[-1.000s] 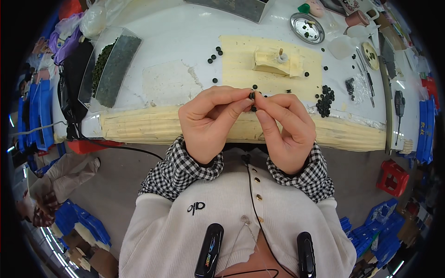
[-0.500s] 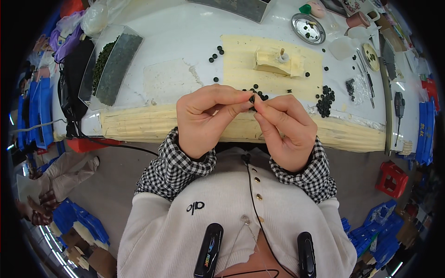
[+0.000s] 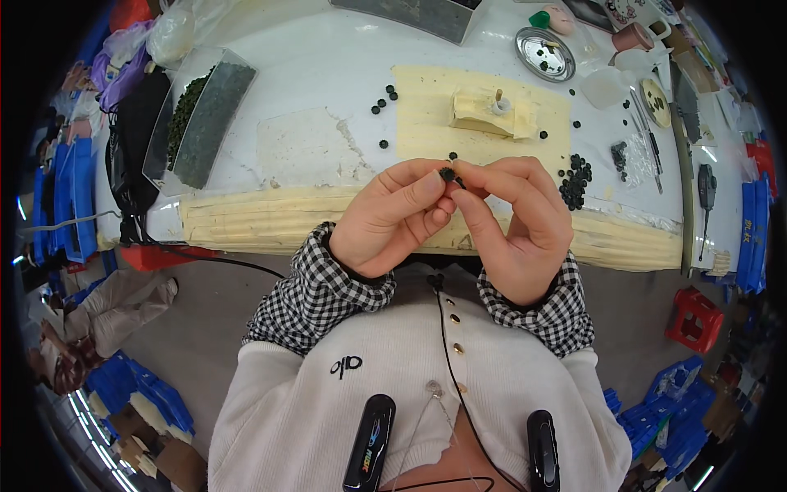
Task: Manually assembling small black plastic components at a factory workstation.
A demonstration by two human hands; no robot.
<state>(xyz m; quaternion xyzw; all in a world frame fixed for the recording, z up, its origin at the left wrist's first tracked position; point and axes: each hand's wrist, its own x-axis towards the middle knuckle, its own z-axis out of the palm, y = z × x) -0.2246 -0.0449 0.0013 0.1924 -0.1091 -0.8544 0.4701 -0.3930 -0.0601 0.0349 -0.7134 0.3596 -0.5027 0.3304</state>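
My left hand (image 3: 385,211) pinches a small black round piece (image 3: 448,174) with a ridged edge between thumb and forefinger, its other fingers curled below. Close against it, the thumb and forefinger of my right hand (image 3: 525,225) are pressed together at the same spot, by a tiny dark bit (image 3: 459,184) too small to name. Both hands hover over the table's front edge. Right of them lies a heap of black round pieces (image 3: 576,182) of the same sort. Beyond them, on a yellow sheet, sits a block wrapped in yellow tape (image 3: 484,120) with a short upright peg.
A clear tray of dark green bits (image 3: 187,115) stands at the left. Several loose black pieces (image 3: 384,144) dot the table. Farther right are a round metal dish (image 3: 566,72), tweezers (image 3: 653,148) and a pink cup (image 3: 633,37). A red stool (image 3: 693,318) stands on the floor.
My left hand has turned and come slightly right, its thumb now lying over the other fingers. The black piece now shows its round face. My right hand has shifted slightly right.
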